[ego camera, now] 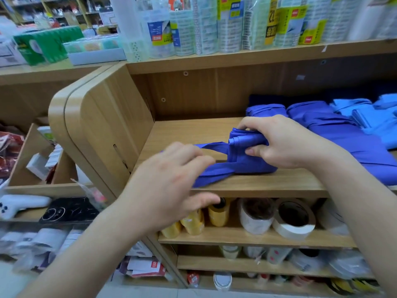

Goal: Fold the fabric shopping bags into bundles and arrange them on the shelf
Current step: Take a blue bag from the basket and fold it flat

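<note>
A royal-blue fabric bag (pixel 242 160), rolled into a thick bundle, rests on the wooden shelf (pixel 189 130) near its front edge. My right hand (pixel 281 143) grips the bundle from above, thumb pressed on its side. The bag's strap (pixel 212 171) runs leftward out of the bundle and around it. My left hand (pixel 169 179) is closed on that strap at the shelf's front edge. Behind and to the right lie more blue bags (pixel 335 130), flat and overlapping, with light-blue bags (pixel 365 112) at the far right.
The shelf's rounded wooden side panel (pixel 96 130) stands to the left. Below are tape rolls (pixel 294 218) and yellow rolls (pixel 214 214). The top shelf holds stacked tape packs (pixel 236 24). A lower counter at the left carries a black phone case (pixel 68 209) and packaged goods.
</note>
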